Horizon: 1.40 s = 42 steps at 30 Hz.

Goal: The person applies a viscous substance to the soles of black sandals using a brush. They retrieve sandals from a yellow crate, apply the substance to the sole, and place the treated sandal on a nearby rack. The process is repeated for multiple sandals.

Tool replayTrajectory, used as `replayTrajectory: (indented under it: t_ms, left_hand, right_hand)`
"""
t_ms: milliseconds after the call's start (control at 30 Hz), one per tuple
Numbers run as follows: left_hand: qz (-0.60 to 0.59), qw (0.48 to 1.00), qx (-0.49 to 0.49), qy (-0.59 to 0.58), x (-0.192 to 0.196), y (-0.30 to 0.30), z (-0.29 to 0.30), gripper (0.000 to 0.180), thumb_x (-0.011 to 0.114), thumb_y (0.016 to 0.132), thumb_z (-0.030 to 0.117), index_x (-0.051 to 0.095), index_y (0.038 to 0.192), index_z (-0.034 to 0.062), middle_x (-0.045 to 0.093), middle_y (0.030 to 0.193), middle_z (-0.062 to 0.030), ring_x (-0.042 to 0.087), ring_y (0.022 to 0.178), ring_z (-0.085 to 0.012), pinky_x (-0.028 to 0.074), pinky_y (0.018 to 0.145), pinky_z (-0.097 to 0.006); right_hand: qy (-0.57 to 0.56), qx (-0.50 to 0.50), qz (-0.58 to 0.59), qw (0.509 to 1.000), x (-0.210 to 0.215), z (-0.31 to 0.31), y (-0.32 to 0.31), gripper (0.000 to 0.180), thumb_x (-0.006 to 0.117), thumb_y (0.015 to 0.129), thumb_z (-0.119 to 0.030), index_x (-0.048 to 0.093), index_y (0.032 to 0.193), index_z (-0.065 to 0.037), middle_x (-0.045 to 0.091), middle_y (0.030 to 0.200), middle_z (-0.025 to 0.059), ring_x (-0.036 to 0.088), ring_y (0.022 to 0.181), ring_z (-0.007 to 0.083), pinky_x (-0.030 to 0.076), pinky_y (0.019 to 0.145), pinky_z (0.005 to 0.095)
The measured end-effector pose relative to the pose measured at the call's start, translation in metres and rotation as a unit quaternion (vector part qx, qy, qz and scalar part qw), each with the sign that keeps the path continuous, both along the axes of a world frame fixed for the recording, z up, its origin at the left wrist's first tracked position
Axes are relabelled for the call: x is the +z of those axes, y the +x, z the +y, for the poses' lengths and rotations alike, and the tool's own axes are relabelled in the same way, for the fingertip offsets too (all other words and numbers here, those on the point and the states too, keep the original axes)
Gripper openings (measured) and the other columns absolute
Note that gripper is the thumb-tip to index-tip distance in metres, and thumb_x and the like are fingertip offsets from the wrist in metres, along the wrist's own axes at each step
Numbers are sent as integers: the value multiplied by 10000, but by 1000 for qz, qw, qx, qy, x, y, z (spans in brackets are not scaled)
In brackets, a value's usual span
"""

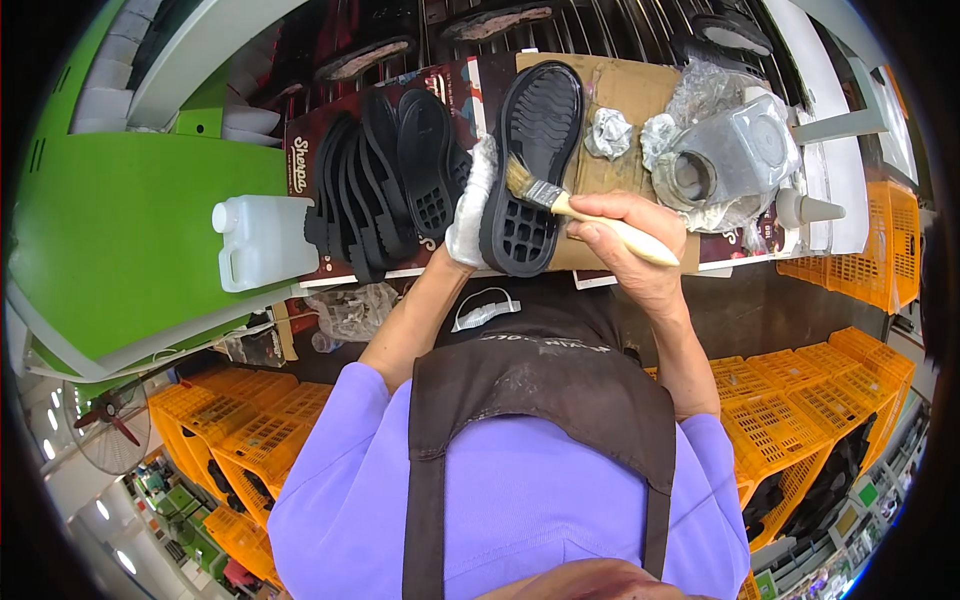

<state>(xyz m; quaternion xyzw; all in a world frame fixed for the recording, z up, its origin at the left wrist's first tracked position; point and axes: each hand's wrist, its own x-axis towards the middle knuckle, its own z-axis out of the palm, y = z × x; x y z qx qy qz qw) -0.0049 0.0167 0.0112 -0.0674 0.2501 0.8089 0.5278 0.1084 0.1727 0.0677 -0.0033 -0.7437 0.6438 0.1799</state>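
A black shoe sole [541, 105] lies inner side up in front of me, with a grid of square hollows at its near end. My left hand [470, 215], in a white glove, is closed along the sole's left edge and steadies it. Bare, my right hand [645, 250] grips the pale handle of a paintbrush [545, 192]. The brush's bristles touch the sole's inner surface around its middle. Left of my gloved hand, several more black soles [365, 190] stand on edge in a row, beside another sole [424, 150] that shows its inside.
Cardboard [640, 90] covers the bench, bearing crumpled paper [608, 134] and a cut clear plastic jug [762, 150] in plastic wrap. A nozzle bottle [805, 208] lies at right, a white jug [265, 242] at left. Rollers [590, 30] carry shoes behind; orange crates [800, 400] flank me.
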Motion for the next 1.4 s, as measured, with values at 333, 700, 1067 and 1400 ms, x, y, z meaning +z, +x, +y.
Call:
replayTrajectory:
  t_ms: [333,700,1067,1400]
  left_hand:
    - [36,996,25,82,6,-4,7,607,303,933,561,494,1236,71,622,1019,-139,630,831,-237,532,732,-351]
    - [-97,988,-51,110,30,-9,0,470,346,966,424,515,1199,53,623,1062,-157,638,838,-278,545,739,-402]
    - [-60,970,-228,54,27,-16,-15,375,455,936,365,542,1118,48,630,1048,-85,620,910,-178,515,837,-332]
    - [120,924,-357,-60,5,-31,-16,514,488,883,483,588,1049,7,652,856,-131,656,715,-247,550,498,-338]
  right_hand:
    - [10,47,-4,999,15,-4,4,196,705,764,-59,668,937,27,679,852,134,651,719,168,497,640,249]
    - [46,170,-5,984,42,7,-9,223,663,765,-97,649,914,68,665,778,147,650,682,182,502,629,256]
    - [55,332,-15,941,48,24,-44,254,745,714,-107,671,917,28,664,792,125,638,714,196,503,647,284]
    - [57,496,-87,862,48,33,-86,227,734,729,-64,691,943,-1,661,856,99,614,807,168,480,697,274]
